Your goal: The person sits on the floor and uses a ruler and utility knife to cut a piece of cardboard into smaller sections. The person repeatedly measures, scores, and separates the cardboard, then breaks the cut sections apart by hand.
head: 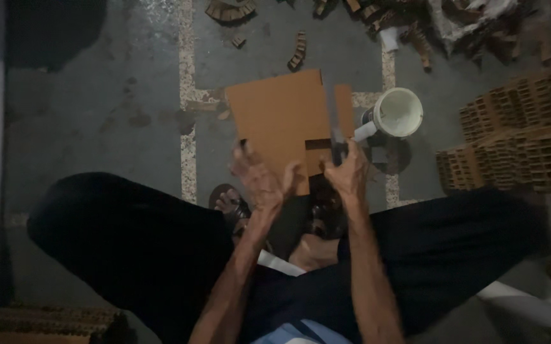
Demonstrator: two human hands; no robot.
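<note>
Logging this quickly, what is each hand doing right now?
Left hand: fingers gripping the cardboard at its lower left edge.
Right hand: closed on the cardboard's lower right, with a dark tool, blurred.

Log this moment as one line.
left hand: holds cardboard sheet | right hand: grips sheet's right edge | white bucket: beside, on floor

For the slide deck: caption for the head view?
Seated person's left hand and right hand hold a notched cardboard sheet above the floor, white bucket beside.

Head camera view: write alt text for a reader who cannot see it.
Seen from above, a seated person's left hand and right hand hold a notched brown cardboard sheet over a dim grey floor. A white bucket stands to the right, beside stacked cardboard grids.
</note>
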